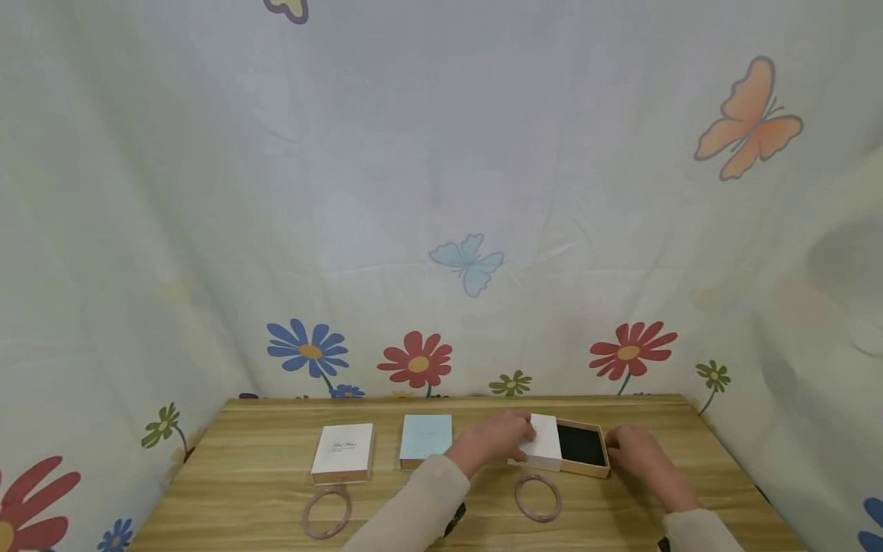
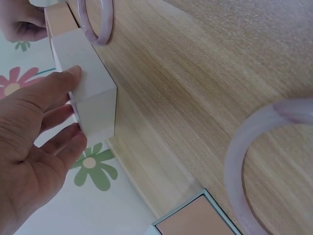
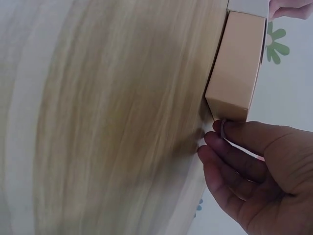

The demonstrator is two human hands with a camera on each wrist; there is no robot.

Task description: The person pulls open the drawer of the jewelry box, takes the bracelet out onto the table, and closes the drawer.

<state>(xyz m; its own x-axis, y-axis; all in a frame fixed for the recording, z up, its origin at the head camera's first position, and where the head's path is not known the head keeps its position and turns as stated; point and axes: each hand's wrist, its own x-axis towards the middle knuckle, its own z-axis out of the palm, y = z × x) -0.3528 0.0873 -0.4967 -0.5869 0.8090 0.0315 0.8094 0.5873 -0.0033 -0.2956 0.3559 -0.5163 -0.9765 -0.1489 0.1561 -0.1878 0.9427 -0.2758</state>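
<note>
A white box sleeve (image 1: pixel 545 445) lies on the table with its tan drawer (image 1: pixel 586 468) slid partway out to the right, showing a black lining (image 1: pixel 582 445). My left hand (image 1: pixel 493 441) grips the sleeve's left end, thumb on one face and fingers on another in the left wrist view. At the drawer's outer end is my right hand (image 1: pixel 645 460). In the right wrist view its thumb and fingertip pinch a small pale pull tab (image 3: pixel 223 129) there. A pinkish bangle (image 1: pixel 538 518) lies just in front of the box.
Left of the hands stand a light blue box (image 1: pixel 426 437) and a white lettered box (image 1: pixel 343 451), both closed. A second pinkish bangle (image 1: pixel 326 535) lies before the white one. Behind the wooden table (image 1: pixel 262 460) hangs a flowered curtain (image 1: pixel 441 153).
</note>
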